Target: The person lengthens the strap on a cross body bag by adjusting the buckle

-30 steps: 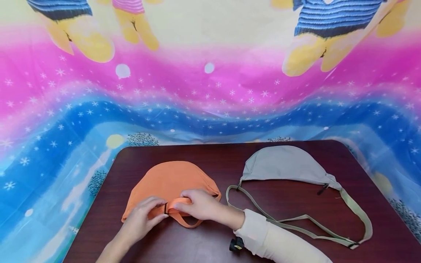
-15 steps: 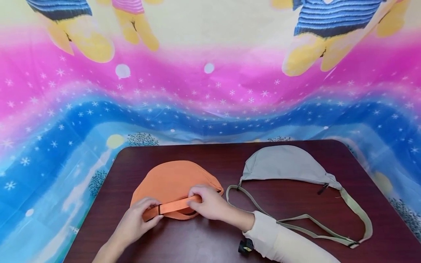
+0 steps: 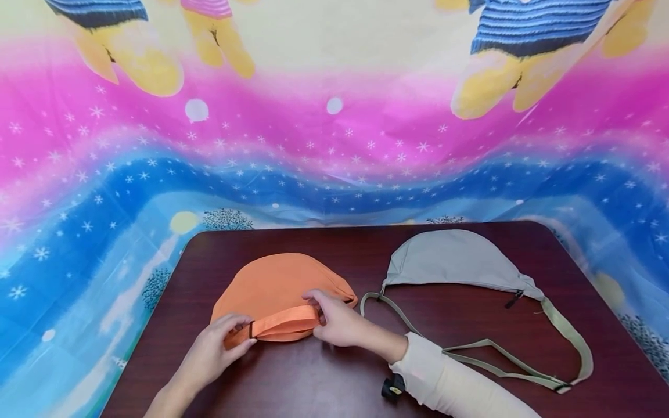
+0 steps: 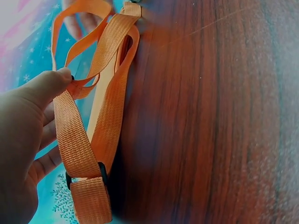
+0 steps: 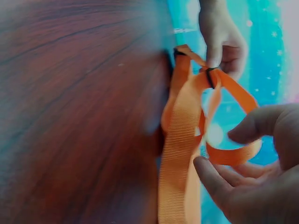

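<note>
An orange waist bag [image 3: 282, 277] lies on the table, its curved edge facing away from me. My left hand [image 3: 215, 347] pinches the bag's orange strap [image 3: 287, 315] between thumb and fingers, right at a black slider [image 5: 211, 77]. From there the strap forms a standing loop toward my right hand [image 3: 338, 322]. In the right wrist view, thumb and fingers [image 5: 212, 179] are spread apart with the loop's end between them. A second black buckle [image 4: 103, 175] sits lower on the strap in the left wrist view.
A grey waist bag [image 3: 452, 258] lies at the right, its olive strap [image 3: 567, 331] trailing toward the front. The dark red wooden table [image 3: 313, 383] ends at a patterned cloth backdrop [image 3: 334, 145]. A small black device [image 3: 392, 388] is under the right sleeve.
The right hand has drawn the strap out to the right through the slider, and its fingers have then loosened. The left hand and the bag's lower edge have shifted slightly.
</note>
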A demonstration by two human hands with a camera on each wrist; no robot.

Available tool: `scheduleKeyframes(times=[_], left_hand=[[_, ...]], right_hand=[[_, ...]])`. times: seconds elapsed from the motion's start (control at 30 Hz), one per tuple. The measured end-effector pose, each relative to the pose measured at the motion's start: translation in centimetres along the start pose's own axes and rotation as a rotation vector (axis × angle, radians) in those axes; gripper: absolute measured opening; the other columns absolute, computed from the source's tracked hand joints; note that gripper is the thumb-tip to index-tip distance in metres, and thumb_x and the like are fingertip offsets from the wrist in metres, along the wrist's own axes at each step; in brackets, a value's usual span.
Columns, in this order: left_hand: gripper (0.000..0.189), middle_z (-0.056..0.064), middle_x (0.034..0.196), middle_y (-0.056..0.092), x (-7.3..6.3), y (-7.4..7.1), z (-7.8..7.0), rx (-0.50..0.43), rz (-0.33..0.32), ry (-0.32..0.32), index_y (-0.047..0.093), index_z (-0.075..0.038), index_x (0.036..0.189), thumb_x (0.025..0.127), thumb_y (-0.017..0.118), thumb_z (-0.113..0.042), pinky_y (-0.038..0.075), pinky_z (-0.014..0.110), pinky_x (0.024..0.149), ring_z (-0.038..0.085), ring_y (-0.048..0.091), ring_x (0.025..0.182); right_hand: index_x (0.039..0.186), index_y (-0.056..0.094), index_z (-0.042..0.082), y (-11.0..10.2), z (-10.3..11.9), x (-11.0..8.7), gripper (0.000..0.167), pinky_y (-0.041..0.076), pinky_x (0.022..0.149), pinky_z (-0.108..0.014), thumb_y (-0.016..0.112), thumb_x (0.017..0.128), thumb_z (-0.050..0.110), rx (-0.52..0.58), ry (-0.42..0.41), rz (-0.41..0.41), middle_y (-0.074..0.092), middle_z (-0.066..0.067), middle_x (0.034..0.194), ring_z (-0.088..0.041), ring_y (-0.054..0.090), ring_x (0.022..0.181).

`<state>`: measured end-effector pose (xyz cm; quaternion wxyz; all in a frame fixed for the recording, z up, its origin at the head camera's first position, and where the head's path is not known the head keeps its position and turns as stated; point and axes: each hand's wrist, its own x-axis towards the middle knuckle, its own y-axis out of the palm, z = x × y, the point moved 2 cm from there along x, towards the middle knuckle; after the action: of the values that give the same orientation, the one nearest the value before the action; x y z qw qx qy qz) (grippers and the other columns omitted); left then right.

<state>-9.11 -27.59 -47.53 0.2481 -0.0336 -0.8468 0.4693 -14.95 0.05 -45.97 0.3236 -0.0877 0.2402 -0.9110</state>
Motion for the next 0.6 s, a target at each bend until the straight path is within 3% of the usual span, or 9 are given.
scheduleKeyframes(times=[0.17,0.33,0.4,0.6], left_hand=[[0.04,-0.01,0.097,0.066,0.1,-0.2,-0.1,0.001,-0.003,-0.005,0.071,-0.017,0.108,0.074,0.091,-0.01,0.055,0.029,0.071,0.004,0.06,0.085],[0.039,-0.009,0.096,0.066,0.2,-0.2,-0.1,0.004,-0.008,0.001,0.071,-0.016,0.107,0.074,0.091,-0.01,0.055,0.029,0.071,0.004,0.06,0.085],[0.039,-0.009,0.096,0.066,0.2,-0.3,-0.1,0.003,-0.011,0.005,0.071,-0.016,0.108,0.074,0.091,-0.011,0.055,0.028,0.071,0.004,0.06,0.085],[0.041,-0.013,0.097,0.065,0.2,-0.3,0.1,0.007,-0.024,0.001,0.071,-0.017,0.108,0.074,0.092,-0.01,0.055,0.028,0.07,0.003,0.059,0.084]], right_hand=[[0.133,0.053,-0.005,0.5,-1.1,0.2,0.052,0.052,0.08,-0.026,0.078,0.088,0.008,-0.05,0.024,-0.093,0.065,-0.007,0.106,-0.017,0.064,0.093],[0.106,0.063,0.009,1.0,-1.2,0.3,0.03,0.044,0.061,-0.021,0.081,0.089,0.024,-0.133,0.021,-0.07,0.061,0.006,0.082,-0.005,0.053,0.067],[0.105,0.059,0.01,1.0,-1.2,0.2,0.034,0.042,0.056,-0.02,0.083,0.087,0.028,-0.151,0.044,-0.051,0.058,0.007,0.076,-0.003,0.05,0.06],[0.111,0.052,0.01,0.7,-1.3,-0.3,0.053,0.044,0.058,-0.022,0.087,0.081,0.037,-0.182,0.117,-0.044,0.06,0.008,0.078,-0.002,0.052,0.061]])
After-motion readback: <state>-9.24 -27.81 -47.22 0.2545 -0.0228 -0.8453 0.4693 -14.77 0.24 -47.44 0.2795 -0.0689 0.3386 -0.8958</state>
